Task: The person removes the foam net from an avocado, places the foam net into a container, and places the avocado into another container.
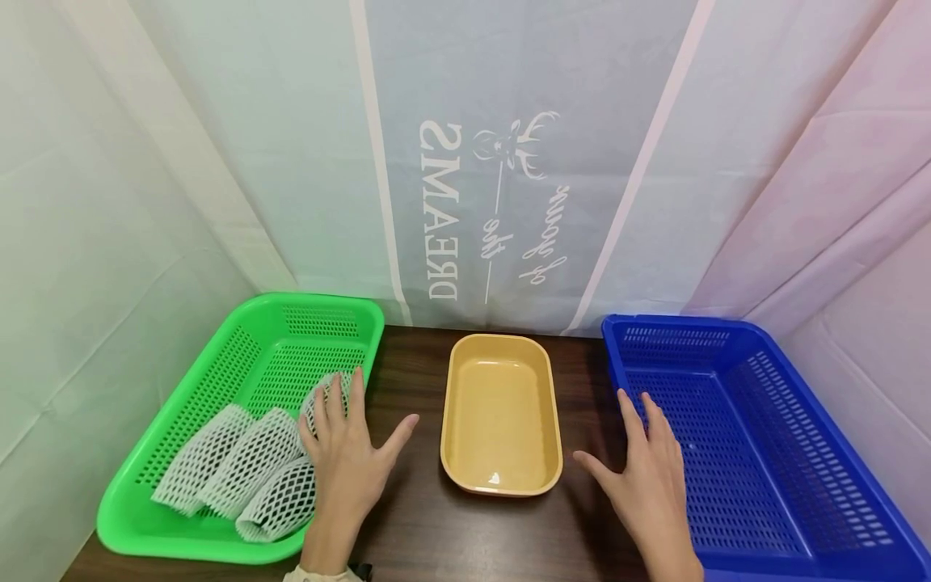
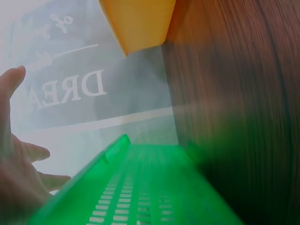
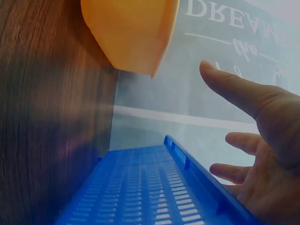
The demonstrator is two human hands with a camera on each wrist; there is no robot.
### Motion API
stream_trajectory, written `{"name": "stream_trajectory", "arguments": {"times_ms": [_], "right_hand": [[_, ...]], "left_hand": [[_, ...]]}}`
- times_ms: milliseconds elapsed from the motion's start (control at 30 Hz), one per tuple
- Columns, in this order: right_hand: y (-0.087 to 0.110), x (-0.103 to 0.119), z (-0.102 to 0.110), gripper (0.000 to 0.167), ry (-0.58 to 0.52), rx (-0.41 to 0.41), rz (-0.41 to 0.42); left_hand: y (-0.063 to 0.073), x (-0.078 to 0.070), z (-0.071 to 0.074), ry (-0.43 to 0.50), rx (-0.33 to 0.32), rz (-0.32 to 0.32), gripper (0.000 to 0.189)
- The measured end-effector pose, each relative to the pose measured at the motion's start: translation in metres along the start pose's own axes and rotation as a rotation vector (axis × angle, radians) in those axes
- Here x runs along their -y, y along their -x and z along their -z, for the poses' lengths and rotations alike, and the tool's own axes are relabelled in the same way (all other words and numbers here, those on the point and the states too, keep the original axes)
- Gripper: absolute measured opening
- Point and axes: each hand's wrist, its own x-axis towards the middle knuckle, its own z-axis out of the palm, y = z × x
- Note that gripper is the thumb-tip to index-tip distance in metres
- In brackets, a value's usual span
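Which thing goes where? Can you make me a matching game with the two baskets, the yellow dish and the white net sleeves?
Things:
1. Yellow dish
2. White net sleeves
3. Blue basket
4. Green basket

Places:
A. On the right side of the head view
B. In the middle, between the two baskets
C. On the left side, with net sleeves lying in it
D. Inside a green thing with holes

Right pairs:
1 and B
2 and D
3 and A
4 and C
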Motion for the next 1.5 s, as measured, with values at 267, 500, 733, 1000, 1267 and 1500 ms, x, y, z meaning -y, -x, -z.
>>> {"name": "stream_trajectory", "arguments": {"times_ms": [267, 500, 733, 1000, 1267, 1500], "right_hand": [[0.003, -0.013, 0.014, 0.104, 0.031, 0.061, -0.058], [0.004, -0.024, 0.021, 0.103, 0.072, 0.145, -0.121], [0.004, -0.033, 0.026, 0.096, 0.080, 0.246, -0.171], [0.007, -0.039, 0.028, 0.088, 0.056, 0.271, -0.167], [0.009, -0.042, 0.025, 0.080, 0.018, 0.250, -0.140], [0.008, -0.043, 0.025, 0.075, 0.004, 0.303, -0.162]], "left_hand": [[0.003, 0.010, 0.013, -0.049, 0.029, 0.001, 0.097], [0.003, 0.020, 0.020, -0.062, 0.083, 0.040, 0.093], [0.002, 0.029, 0.028, -0.085, 0.145, 0.059, 0.095], [0.002, 0.041, 0.032, -0.102, 0.108, 0.033, 0.090], [0.002, 0.046, 0.035, -0.112, 0.112, 0.045, 0.089], [0.002, 0.052, 0.042, -0.119, 0.137, 0.068, 0.093]]}}
